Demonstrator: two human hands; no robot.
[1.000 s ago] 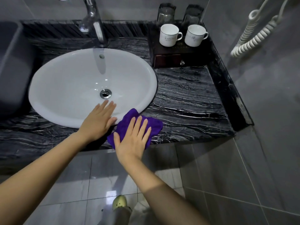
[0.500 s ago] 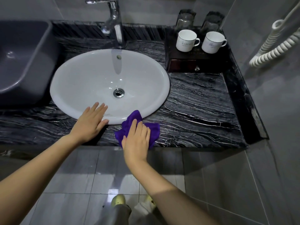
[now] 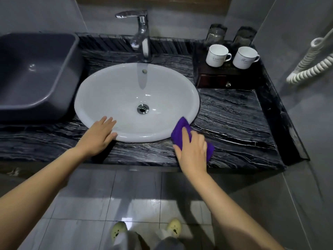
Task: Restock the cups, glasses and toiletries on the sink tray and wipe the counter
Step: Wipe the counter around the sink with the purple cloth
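Head view: you look down on a dark veined bench (image 3: 234,123) with a white oval basin (image 3: 117,94) set into it. A chrome tap (image 3: 143,38) stands behind the basin and a grey tub (image 3: 34,73) sits at the left.
Left hand: your left hand (image 3: 98,137) lies spread, palm down, with its fingertips on the basin's front rim and its heel on the bench. It holds nothing and is probably there to steady you as you lean in.
Right hand: your right hand (image 3: 192,152) presses flat on a purple cloth (image 3: 180,130). The fingers are close together and blurred by motion, and no pinch shows.
Cloth: it is bunched under that palm on the bench, at the basin's front right rim, with its far corner lapping the rim. A flat palm likely spreads the pressure for wiping.
Tray: a dark wooden tray (image 3: 216,81) with a small drawer stands in the back right corner, well apart from both hands. Two white cups (image 3: 217,55) stand on it, handles to the right, with two glasses (image 3: 216,34) behind them. No toiletries are visible.
Stage: restocking looks largely done, and wiping is the step in hand.
Change: half a second ago the cloth and right hand lay at the basin's front centre, near the left hand. Now they are further right and the hands are well apart. The left hand keeps its place on the rim.
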